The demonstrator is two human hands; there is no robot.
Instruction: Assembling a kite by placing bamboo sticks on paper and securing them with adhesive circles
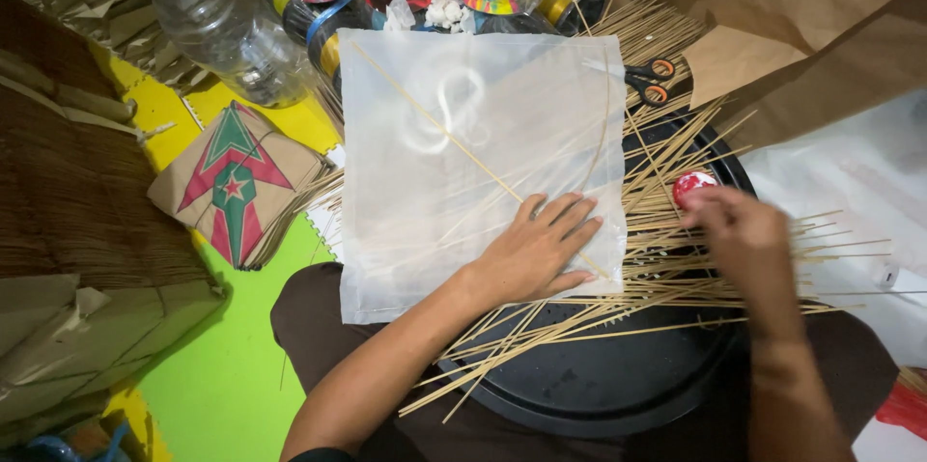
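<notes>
head view: left hand lies flat, fingers spread, pressing a translucent paper sheet over thin bamboo sticks on a round black tray. right hand curls over a small red-and-white spool (its grip i cannot tell). scissors, a plastic bottle and a folded kite crowd around.

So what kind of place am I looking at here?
Likely a home kite-making spot on the floor: thin bamboo sticks piled on a black round tray, the left hand pressing a translucent paper sheet, a finished paper kite alongside.
</notes>
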